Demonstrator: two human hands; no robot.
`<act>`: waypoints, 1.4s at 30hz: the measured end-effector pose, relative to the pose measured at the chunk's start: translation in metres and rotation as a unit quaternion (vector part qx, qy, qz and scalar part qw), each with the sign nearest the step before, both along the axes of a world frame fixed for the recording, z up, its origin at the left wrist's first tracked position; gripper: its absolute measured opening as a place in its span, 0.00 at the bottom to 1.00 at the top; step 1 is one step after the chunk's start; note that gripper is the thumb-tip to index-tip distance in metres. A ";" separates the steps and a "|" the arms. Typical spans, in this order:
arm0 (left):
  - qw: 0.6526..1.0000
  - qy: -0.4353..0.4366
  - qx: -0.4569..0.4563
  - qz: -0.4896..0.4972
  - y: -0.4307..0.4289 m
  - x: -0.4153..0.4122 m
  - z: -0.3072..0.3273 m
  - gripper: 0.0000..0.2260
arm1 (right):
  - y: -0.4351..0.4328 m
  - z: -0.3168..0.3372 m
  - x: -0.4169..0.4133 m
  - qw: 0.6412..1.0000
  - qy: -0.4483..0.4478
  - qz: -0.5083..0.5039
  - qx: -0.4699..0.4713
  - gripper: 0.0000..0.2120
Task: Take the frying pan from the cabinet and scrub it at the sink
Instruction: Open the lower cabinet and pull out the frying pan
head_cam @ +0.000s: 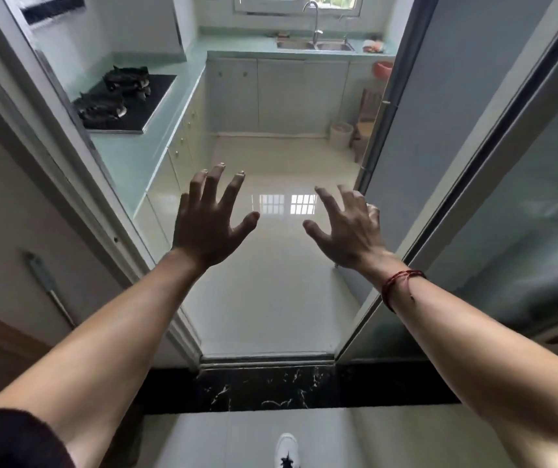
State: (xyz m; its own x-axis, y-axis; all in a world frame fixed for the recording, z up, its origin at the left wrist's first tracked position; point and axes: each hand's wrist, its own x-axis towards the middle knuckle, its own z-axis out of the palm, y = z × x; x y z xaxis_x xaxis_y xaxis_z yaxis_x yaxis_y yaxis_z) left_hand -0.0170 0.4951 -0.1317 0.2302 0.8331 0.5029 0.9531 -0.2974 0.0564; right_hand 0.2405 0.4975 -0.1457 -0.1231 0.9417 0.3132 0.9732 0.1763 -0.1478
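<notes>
I stand at the doorway of a narrow kitchen. My left hand (208, 221) and my right hand (346, 226) are stretched out in front of me over the floor, fingers spread, holding nothing. A red string sits on my right wrist. The steel double sink (314, 45) with a curved tap (314, 18) lies at the far end under the window. Closed pale cabinet doors (281, 92) run below the sink, and more (183, 153) under the left counter. No frying pan is in view.
A black two-burner hob (122, 99) sits on the green left counter (125, 157). A sliding glass door (473, 163) stands at the right. A white bin (341, 135) and a small wooden stool (367, 123) occupy the far right corner. A black marble threshold (270, 388) crosses the floor.
</notes>
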 end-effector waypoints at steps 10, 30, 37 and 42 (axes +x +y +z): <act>0.999 -0.006 -0.053 0.009 0.117 0.002 -0.037 0.31 | 0.118 -0.030 0.007 0.997 0.034 -0.005 -0.068 0.34; 0.994 -0.022 -0.108 -0.009 0.450 -0.013 -0.079 0.33 | 0.433 -0.059 -0.017 0.993 0.007 -0.042 -0.109 0.33; 0.995 -0.018 -0.093 0.004 0.573 0.002 -0.093 0.33 | 0.568 -0.074 -0.002 0.994 0.023 -0.022 -0.103 0.32; 0.994 -0.019 -0.103 0.034 0.677 0.032 -0.103 0.34 | 0.681 -0.088 0.027 0.994 0.024 -0.006 -0.107 0.34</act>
